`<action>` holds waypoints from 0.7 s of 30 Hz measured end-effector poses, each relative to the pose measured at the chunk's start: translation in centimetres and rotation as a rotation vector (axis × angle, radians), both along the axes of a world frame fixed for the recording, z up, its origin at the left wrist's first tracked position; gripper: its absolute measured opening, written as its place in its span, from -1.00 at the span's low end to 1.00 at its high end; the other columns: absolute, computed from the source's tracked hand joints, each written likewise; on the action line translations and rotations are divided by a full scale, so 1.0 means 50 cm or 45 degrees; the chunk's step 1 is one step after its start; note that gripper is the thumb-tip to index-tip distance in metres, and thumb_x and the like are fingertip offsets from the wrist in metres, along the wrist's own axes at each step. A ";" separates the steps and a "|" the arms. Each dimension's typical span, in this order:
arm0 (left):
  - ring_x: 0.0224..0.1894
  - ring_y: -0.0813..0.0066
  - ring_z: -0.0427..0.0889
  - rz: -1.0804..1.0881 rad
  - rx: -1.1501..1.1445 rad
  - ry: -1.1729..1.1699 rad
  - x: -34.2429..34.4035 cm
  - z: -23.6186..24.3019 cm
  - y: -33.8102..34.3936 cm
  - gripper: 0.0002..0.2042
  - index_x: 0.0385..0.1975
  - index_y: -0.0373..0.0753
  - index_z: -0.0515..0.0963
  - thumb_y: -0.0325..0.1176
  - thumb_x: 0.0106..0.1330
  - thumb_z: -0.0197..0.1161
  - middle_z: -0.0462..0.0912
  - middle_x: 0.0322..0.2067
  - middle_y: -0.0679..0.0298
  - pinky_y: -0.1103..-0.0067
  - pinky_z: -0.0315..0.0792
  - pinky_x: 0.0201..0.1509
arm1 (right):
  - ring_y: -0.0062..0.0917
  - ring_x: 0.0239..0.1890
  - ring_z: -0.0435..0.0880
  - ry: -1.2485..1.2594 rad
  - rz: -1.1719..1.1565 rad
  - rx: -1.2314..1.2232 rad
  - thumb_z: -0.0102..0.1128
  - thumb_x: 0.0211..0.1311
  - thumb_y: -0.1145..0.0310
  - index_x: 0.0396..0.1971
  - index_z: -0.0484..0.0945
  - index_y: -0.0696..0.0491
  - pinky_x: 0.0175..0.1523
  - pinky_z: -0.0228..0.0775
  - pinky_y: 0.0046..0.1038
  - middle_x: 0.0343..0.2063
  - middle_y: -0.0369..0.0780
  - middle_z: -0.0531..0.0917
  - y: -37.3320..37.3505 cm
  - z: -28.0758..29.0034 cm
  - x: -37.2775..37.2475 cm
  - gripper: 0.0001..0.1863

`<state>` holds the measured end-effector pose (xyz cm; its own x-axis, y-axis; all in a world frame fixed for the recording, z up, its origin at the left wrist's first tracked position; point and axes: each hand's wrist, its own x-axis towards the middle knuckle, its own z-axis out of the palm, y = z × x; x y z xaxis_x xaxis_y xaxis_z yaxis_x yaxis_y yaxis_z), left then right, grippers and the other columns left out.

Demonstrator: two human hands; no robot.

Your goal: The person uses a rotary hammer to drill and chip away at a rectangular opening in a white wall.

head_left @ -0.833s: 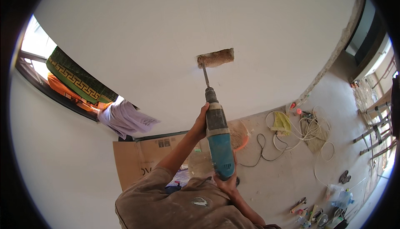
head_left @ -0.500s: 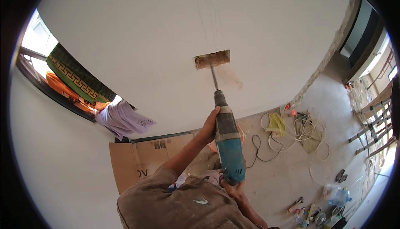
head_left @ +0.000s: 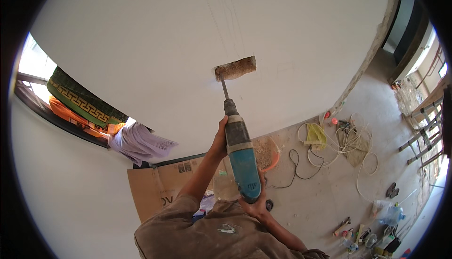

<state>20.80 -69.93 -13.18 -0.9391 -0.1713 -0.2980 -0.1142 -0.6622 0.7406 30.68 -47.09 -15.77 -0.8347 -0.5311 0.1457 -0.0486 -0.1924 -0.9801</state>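
A teal and black hammer drill (head_left: 244,162), dusty along its body, points up at the white wall (head_left: 141,56). My left hand (head_left: 220,137) wraps around its front part, just behind the chuck. At the back end, my right hand (head_left: 254,205) is closed around the handle, which the body mostly hides. The long metal bit (head_left: 224,89) reaches the left end of a rough rectangular recess (head_left: 239,68) cut into the wall, baring brown material. Whether the tip is pressing there is too small to tell. Thin pencil lines run up the wall above the recess.
White cable (head_left: 361,176) and a dark cord (head_left: 295,169) lie loose on the floor to the right. An orange-rimmed basin (head_left: 278,157) and a cardboard sheet (head_left: 141,188) sit below the wall. Tools (head_left: 362,240) are scattered lower right. Cloths (head_left: 141,141) hang at the left window.
The drill and both hands have shifted left, and the bit has gone from the recess's middle lower edge to its left end. More of the orange-rimmed basin shows.
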 end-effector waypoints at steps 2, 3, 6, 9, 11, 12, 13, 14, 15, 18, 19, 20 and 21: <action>-0.25 0.47 0.63 -0.005 0.001 -0.015 0.008 -0.010 0.002 -0.45 -0.11 -0.17 0.46 0.26 0.32 0.01 0.60 -0.31 0.28 0.48 0.56 -0.11 | -0.30 0.25 0.33 0.027 -0.009 -0.023 0.11 -0.20 0.62 0.43 -0.23 0.11 0.30 0.18 -0.30 0.20 -0.04 0.28 -0.010 -0.007 0.007 0.09; -0.25 0.47 0.63 -0.005 -0.002 -0.015 0.008 -0.007 0.003 -0.45 -0.11 -0.16 0.46 0.27 0.32 0.01 0.59 -0.31 0.28 0.48 0.56 -0.12 | -0.31 0.25 0.32 -0.012 0.010 -0.069 0.11 -0.20 0.62 0.43 -0.23 0.11 0.31 0.17 -0.30 0.21 -0.04 0.27 -0.012 -0.018 0.015 0.09; -0.26 0.47 0.63 -0.030 -0.021 0.031 0.004 -0.015 -0.003 -0.45 -0.11 -0.16 0.46 0.27 0.33 0.00 0.59 -0.32 0.28 0.47 0.56 -0.12 | -0.31 0.27 0.30 -0.053 0.012 -0.097 0.13 -0.19 0.61 0.43 -0.22 0.12 0.32 0.15 -0.30 0.23 -0.05 0.24 -0.007 0.025 0.008 0.08; -0.25 0.45 0.62 -0.045 0.054 0.038 -0.006 -0.011 -0.011 -0.44 -0.11 -0.17 0.46 0.27 0.32 0.01 0.59 -0.31 0.27 0.46 0.56 -0.09 | -0.28 0.22 0.37 -0.036 0.002 -0.025 0.17 -0.15 0.62 0.44 -0.23 0.07 0.28 0.24 -0.30 0.19 -0.04 0.32 0.001 0.051 -0.011 0.09; -0.24 0.43 0.62 -0.009 0.037 -0.004 -0.011 0.010 0.009 -0.44 -0.11 -0.18 0.46 0.27 0.32 0.02 0.59 -0.31 0.26 0.45 0.55 -0.07 | -0.30 0.17 0.43 -0.152 0.018 -0.041 0.18 -0.14 0.64 0.44 -0.21 0.06 0.24 0.30 -0.32 0.14 -0.05 0.38 0.018 0.035 -0.003 0.09; -0.24 0.43 0.62 0.008 0.028 -0.025 -0.012 0.016 0.022 -0.44 -0.12 -0.18 0.45 0.27 0.32 0.02 0.59 -0.31 0.26 0.45 0.55 -0.06 | -0.32 0.13 0.46 -0.274 0.040 -0.083 0.17 -0.14 0.65 0.44 -0.20 0.06 0.22 0.32 -0.33 0.12 -0.06 0.40 0.030 0.017 0.001 0.08; -0.20 0.39 0.62 0.003 0.054 -0.001 -0.008 0.018 0.028 -0.43 -0.08 -0.20 0.45 0.25 0.31 0.05 0.59 -0.28 0.22 0.43 0.53 -0.01 | -0.35 0.11 0.48 -0.353 0.081 -0.103 0.17 -0.14 0.65 0.44 -0.19 0.06 0.19 0.34 -0.34 0.11 -0.07 0.40 0.047 0.014 0.003 0.07; -0.18 0.37 0.61 0.008 0.060 -0.010 -0.002 0.021 0.040 -0.43 -0.07 -0.20 0.44 0.25 0.31 0.06 0.59 -0.26 0.21 0.42 0.53 0.01 | -0.37 0.08 0.50 -0.436 0.116 -0.120 0.17 -0.14 0.66 0.43 -0.18 0.06 0.16 0.36 -0.36 0.10 -0.07 0.41 0.063 0.011 0.004 0.07; -0.16 0.36 0.61 0.011 0.067 -0.010 -0.002 0.027 0.052 -0.43 -0.05 -0.21 0.44 0.24 0.31 0.07 0.59 -0.24 0.20 0.41 0.52 0.03 | -0.40 0.06 0.51 -0.468 0.163 -0.110 0.17 -0.13 0.66 0.43 -0.18 0.06 0.13 0.39 -0.37 0.10 -0.08 0.42 0.085 0.019 -0.006 0.06; -0.08 0.34 0.58 0.051 0.031 -0.060 0.020 0.066 0.100 -0.43 0.02 -0.20 0.41 0.20 0.31 0.12 0.57 -0.15 0.19 0.38 0.49 0.10 | -0.47 -0.11 0.60 -0.435 0.132 -0.076 0.22 -0.09 0.65 0.31 0.12 0.13 -0.07 0.49 -0.44 -0.11 -0.12 0.55 0.135 0.055 -0.006 -0.15; -0.07 0.34 0.58 0.057 0.021 -0.083 0.027 0.068 0.113 -0.44 0.03 -0.20 0.40 0.19 0.31 0.12 0.56 -0.14 0.20 0.38 0.48 0.10 | -0.47 -0.15 0.61 -0.472 0.156 -0.048 0.22 -0.08 0.64 0.25 0.21 0.15 -0.10 0.51 -0.45 -0.18 -0.14 0.57 0.159 0.071 -0.008 -0.22; -0.06 0.34 0.58 0.064 0.011 -0.111 0.032 0.080 0.126 -0.44 0.03 -0.20 0.40 0.19 0.31 0.13 0.56 -0.13 0.20 0.39 0.48 0.11 | -0.48 -0.19 0.63 -0.513 0.181 -0.019 0.23 -0.07 0.64 0.20 0.29 0.17 -0.14 0.52 -0.45 -0.24 -0.17 0.60 0.180 0.089 -0.010 -0.29; -0.08 0.41 0.59 0.033 -0.055 -0.140 0.035 0.098 0.136 -0.40 0.05 -0.21 0.38 0.21 0.28 0.15 0.56 -0.13 0.24 0.47 0.52 0.02 | -0.48 -0.25 0.63 -0.538 0.162 -0.071 0.23 -0.09 0.65 0.12 0.34 0.18 -0.17 0.52 -0.46 -0.29 -0.18 0.60 0.194 0.115 -0.015 -0.36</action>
<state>22.57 -63.13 -8.26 -0.8962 -0.2098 -0.3909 -0.1797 -0.6340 0.7522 29.91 -37.40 -10.03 -0.7556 -0.6344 -0.1631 0.3815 -0.2237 -0.8969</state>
